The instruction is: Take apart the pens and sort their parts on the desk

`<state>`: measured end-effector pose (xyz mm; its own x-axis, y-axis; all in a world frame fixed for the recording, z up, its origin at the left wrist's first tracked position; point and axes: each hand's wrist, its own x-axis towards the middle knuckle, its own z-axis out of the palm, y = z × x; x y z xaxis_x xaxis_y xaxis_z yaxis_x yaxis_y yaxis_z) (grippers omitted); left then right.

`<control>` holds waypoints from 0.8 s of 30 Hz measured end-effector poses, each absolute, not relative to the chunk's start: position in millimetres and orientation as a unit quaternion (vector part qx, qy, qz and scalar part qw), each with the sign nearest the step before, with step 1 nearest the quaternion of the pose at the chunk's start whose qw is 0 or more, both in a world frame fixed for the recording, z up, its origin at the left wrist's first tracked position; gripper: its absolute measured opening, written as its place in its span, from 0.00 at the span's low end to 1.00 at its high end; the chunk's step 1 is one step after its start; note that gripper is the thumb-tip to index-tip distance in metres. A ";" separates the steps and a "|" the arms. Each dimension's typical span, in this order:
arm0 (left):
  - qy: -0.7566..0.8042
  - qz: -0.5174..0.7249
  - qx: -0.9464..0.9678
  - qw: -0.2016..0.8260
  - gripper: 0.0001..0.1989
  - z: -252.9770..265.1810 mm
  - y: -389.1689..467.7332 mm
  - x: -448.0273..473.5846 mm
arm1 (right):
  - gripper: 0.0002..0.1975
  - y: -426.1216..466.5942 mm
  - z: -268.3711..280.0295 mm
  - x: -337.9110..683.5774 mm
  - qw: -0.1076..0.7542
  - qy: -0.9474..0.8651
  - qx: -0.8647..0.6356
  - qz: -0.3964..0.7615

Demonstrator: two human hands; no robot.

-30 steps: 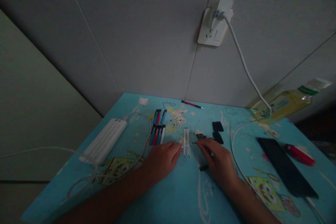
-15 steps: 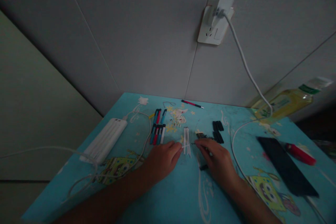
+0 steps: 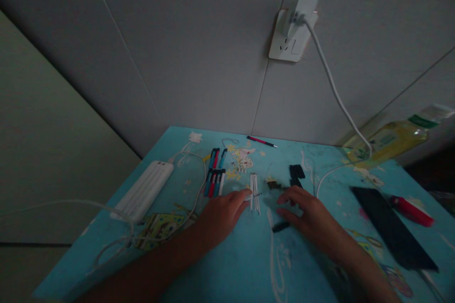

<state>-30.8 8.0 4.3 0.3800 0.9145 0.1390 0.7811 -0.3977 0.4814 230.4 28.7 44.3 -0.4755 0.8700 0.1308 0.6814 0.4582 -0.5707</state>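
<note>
My left hand (image 3: 223, 210) is closed, thumb and fingertips pinching a thin white pen refill (image 3: 253, 196) whose dark tip points right. The held refill crosses over several white refills (image 3: 255, 180) lying side by side on the table. To the right, my right hand (image 3: 309, 210) is open, thumb and fingers apart, nothing visible between them. A short black tube (image 3: 280, 227) lies just below its thumb. Beyond its fingertips is a small dark cluster of parts (image 3: 273, 184), too small to make out. Several black pieces (image 3: 296, 171) lie behind that hand, partly hidden by it.
Several coloured pen barrels (image 3: 214, 182) lie in two rows left of the refills. A red and black pen (image 3: 262, 141) is near the wall. Around are a white power strip (image 3: 144, 189), cables, an oil-coloured bottle (image 3: 387, 139), a dark flat slab (image 3: 393, 227) and a red object (image 3: 412, 210).
My right hand has let go near the refill's tip and moved right, its fingers spreading. The left hand keeps the refill in nearly the same place.
</note>
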 end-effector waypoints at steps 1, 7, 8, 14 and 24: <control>0.518 0.192 0.816 0.170 0.18 4.4 8.3 -31.2 | 0.05 28.8 44.5 237.5 0.173 -0.837 -0.460 0.240; 0.511 0.149 0.833 0.150 0.23 3.6 7.9 -32.8 | 0.13 23.6 33.3 253.4 0.101 -0.854 -0.438 0.261; 0.512 0.145 0.833 0.148 0.22 3.0 7.9 -32.8 | 0.13 23.5 31.3 252.4 0.099 -0.856 -0.431 0.266; 0.514 0.146 0.831 0.155 0.16 2.7 8.6 -31.7 | 0.08 28.7 31.7 242.8 0.122 -0.868 -0.408 0.256; 0.501 0.147 0.841 0.141 0.14 5.7 5.8 -30.0 | 0.09 27.4 44.6 224.1 0.265 -0.815 -0.466 0.219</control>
